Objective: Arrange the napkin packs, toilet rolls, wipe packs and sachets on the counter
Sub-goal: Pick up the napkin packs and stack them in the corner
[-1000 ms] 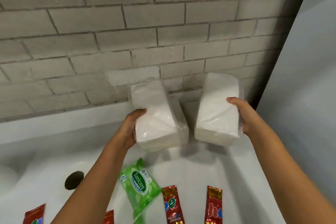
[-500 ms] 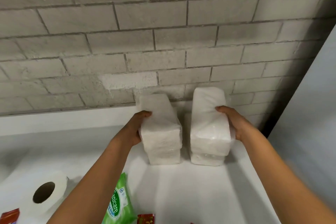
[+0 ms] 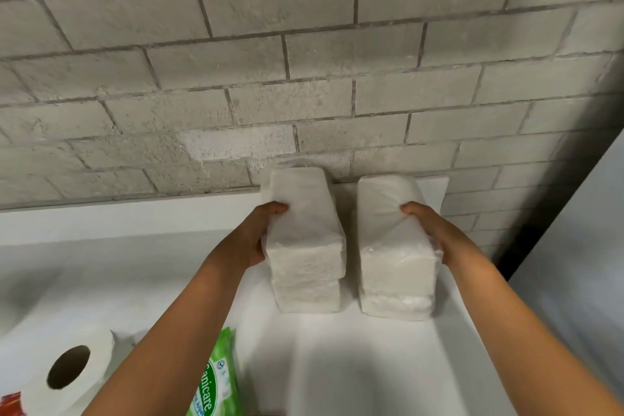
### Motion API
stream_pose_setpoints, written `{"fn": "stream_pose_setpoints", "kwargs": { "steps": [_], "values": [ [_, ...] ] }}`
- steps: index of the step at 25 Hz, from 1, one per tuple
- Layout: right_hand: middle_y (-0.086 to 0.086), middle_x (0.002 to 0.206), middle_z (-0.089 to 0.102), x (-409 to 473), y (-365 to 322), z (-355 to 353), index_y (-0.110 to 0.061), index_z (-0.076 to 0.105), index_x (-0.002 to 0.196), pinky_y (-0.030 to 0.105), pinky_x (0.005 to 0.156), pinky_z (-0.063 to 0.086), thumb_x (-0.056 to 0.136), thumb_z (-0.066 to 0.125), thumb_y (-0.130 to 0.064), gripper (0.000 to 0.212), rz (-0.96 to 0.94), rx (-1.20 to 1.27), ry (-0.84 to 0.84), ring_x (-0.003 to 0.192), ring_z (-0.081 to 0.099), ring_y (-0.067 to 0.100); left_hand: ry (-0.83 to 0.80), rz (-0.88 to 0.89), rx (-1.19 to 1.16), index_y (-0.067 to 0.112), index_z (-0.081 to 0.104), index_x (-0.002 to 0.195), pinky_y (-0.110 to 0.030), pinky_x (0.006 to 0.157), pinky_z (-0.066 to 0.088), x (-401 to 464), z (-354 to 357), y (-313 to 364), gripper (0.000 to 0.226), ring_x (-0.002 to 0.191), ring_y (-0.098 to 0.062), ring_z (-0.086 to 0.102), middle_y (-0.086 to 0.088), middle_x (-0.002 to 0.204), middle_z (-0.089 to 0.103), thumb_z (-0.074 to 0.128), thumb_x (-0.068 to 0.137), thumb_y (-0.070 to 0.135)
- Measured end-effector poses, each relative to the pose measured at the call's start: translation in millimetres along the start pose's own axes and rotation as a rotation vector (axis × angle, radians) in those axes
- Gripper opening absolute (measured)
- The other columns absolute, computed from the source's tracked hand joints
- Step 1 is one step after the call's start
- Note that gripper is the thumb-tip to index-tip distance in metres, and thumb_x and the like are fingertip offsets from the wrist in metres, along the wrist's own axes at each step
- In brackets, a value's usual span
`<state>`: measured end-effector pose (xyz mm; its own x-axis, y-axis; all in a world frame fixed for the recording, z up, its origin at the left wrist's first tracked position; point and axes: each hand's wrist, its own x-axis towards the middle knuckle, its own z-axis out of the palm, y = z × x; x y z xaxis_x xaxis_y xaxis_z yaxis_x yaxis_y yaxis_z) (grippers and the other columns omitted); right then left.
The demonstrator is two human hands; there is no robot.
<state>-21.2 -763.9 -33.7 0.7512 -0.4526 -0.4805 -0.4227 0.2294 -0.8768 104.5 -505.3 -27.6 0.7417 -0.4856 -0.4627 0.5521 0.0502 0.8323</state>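
Napkin packs, white paper stacks in clear plastic wrap: two stacks stand side by side on the white counter, backs at the grey brick wall. My left hand grips the top pack of the left stack, thumb curled over its upper face. My right hand grips the top pack of the right stack, thumb denting the wrap. Near my left forearm: a green wipe pack and a white toilet roll.
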Motion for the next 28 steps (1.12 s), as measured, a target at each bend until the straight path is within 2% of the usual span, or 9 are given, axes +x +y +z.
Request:
{"fn": "stream_pose_setpoints", "kwargs": {
  "steps": [2, 6, 12, 14, 17, 20, 22, 26, 28],
  "values": [
    [0.01, 0.094, 0.064, 5, 2, 1, -0.016, 0.059, 0.098, 0.032, 0.073, 0.047, 0.078, 0.061, -0.044, 0.034, 0.024, -0.011, -0.006, 0.085, 0.061, 0.025, -0.005, -0.002, 0.013, 0.009, 0.063, 0.095, -0.024, 0.053, 0.057, 1, 1, 0, 0.018, 0.059, -0.019, 0.071, -0.006, 0.068, 0.074, 0.051, 0.087, 0.02],
    [0.012, 0.093, 0.064, 10, 3, 2, -0.017, 0.059, 0.088, 0.033, 0.075, 0.048, 0.077, 0.062, -0.043, 0.029, 0.037, 0.018, -0.004, 0.083, 0.062, 0.026, -0.034, -0.004, 0.038, 0.01, 0.063, 0.097, -0.025, 0.056, 0.058, 1, 0, 1, 0.02, 0.062, -0.018, 0.071, -0.005, 0.072, 0.074, 0.054, 0.084, 0.021],
    [0.014, 0.106, 0.066, 7, 5, 0, -0.016, 0.061, 0.101, 0.037, 0.088, 0.05, 0.074, 0.066, -0.047, 0.042, 0.027, 0.054, -0.009, 0.096, 0.064, 0.03, 0.009, -0.019, 0.081, 0.011, 0.063, 0.1, -0.025, 0.055, 0.057, -2, 1, 3, 0.021, 0.063, -0.018, 0.071, -0.004, 0.075, 0.074, 0.054, 0.085, 0.021],
    [0.011, 0.109, 0.067, 5, 6, -2, -0.016, 0.061, 0.11, 0.038, 0.094, 0.049, 0.072, 0.066, -0.051, 0.052, -0.004, 0.082, -0.024, 0.1, 0.064, 0.027, 0.035, -0.023, 0.136, 0.012, 0.063, 0.108, -0.026, 0.061, 0.058, -6, 2, 7, 0.036, 0.071, -0.019, 0.071, -0.005, 0.085, 0.074, 0.063, 0.076, 0.029],
    [0.004, 0.11, 0.066, 6, 8, -6, -0.017, 0.058, 0.121, 0.038, 0.1, 0.045, 0.073, 0.063, -0.055, 0.062, -0.039, 0.149, 0.005, 0.101, 0.062, 0.023, 0.152, -0.029, 0.3, 0.016, 0.065, 0.112, -0.035, 0.081, 0.057, -10, 3, 13, 0.072, 0.092, -0.023, 0.069, -0.005, 0.106, 0.071, 0.078, 0.047, 0.046],
    [0.001, 0.124, 0.055, 1, 6, -10, -0.019, 0.05, 0.129, 0.037, 0.098, 0.044, 0.08, 0.056, -0.053, 0.059, -0.035, 0.175, 0.124, 0.114, 0.052, 0.025, 0.265, -0.02, 0.421, 0.021, 0.063, 0.097, -0.032, 0.07, 0.055, -19, 3, 16, 0.049, 0.086, -0.022, 0.067, -0.004, 0.1, 0.066, 0.073, 0.062, 0.054],
    [0.003, 0.141, 0.044, -5, 5, -13, -0.02, 0.044, 0.135, 0.039, 0.106, 0.037, 0.082, 0.053, -0.054, 0.063, -0.037, 0.183, 0.178, 0.126, 0.043, 0.027, 0.279, -0.02, 0.42, 0.02, 0.06, 0.106, -0.031, 0.065, 0.051, -24, 2, 18, 0.049, 0.084, -0.023, 0.065, -0.005, 0.099, 0.064, 0.064, 0.073, 0.057],
    [0.004, 0.143, 0.043, -23, -3, -18, -0.019, 0.043, 0.137, 0.033, 0.094, 0.036, 0.088, 0.049, -0.046, 0.056, -0.115, 0.218, 0.304, 0.113, 0.043, 0.02, 0.294, -0.009, 0.424, 0.021, 0.055, 0.12, -0.04, 0.097, 0.044, -40, -3, 17, 0.055, 0.104, -0.028, 0.061, -0.005, 0.116, 0.062, 0.053, 0.081, 0.059],
    [0.005, 0.139, 0.047, -37, -9, -19, -0.016, 0.045, 0.134, 0.033, 0.095, 0.038, 0.09, 0.048, -0.04, 0.05, -0.152, 0.206, 0.368, 0.118, 0.047, 0.023, 0.308, 0.044, 0.41, 0.023, 0.052, 0.125, -0.04, 0.095, 0.041, -53, -6, 16, 0.05, 0.105, -0.026, 0.057, -0.003, 0.124, 0.058, 0.05, 0.085, 0.054]
  ]
}}
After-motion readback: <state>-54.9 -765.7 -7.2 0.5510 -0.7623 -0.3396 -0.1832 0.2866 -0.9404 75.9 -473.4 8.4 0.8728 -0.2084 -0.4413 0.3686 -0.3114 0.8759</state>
